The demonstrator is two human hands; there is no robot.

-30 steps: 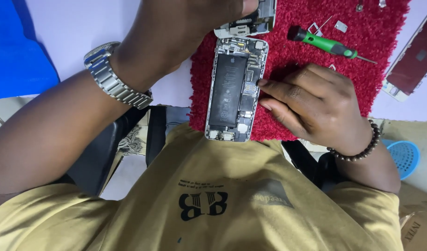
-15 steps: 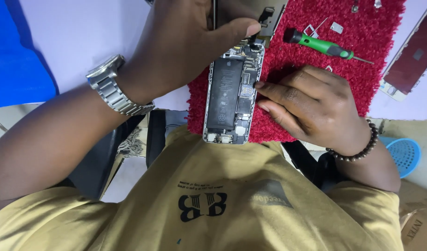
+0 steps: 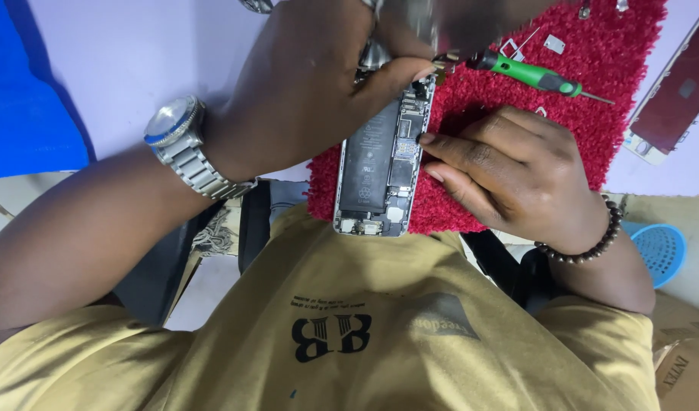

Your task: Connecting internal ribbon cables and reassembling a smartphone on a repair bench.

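Two hands are working over an opened phone [image 3: 380,164] that is lying on a red mat [image 3: 593,106] in the upper middle of the frame, its insides facing up and its long axis running from the top of the frame down toward the person's chest. The left hand [image 3: 311,91], wearing a silver watch [image 3: 178,144] at the wrist, is coming in from the left and curling over the phone's upper end, thumb and fingers closing on a grey, blurred flat part [image 3: 410,30] that is standing up from that end; what exactly that part is cannot be told. The right hand [image 3: 509,175], with a bead bracelet [image 3: 585,243] at the wrist, is lying on the mat just right of the phone, fingers bent and gripping nothing, its fingertips [image 3: 429,139] touching the phone's right edge about halfway along. So the phone is sitting between the two hands, the left one holding at its far end and the right one bracing its side. A green screwdriver [image 3: 532,72] is lying on the mat above the right hand, apart from it, with small metal bits near it at the top of the frame. A separate screen panel [image 3: 673,91] is lying at the far right, and a blue round thing [image 3: 662,251] is sitting at the lower right
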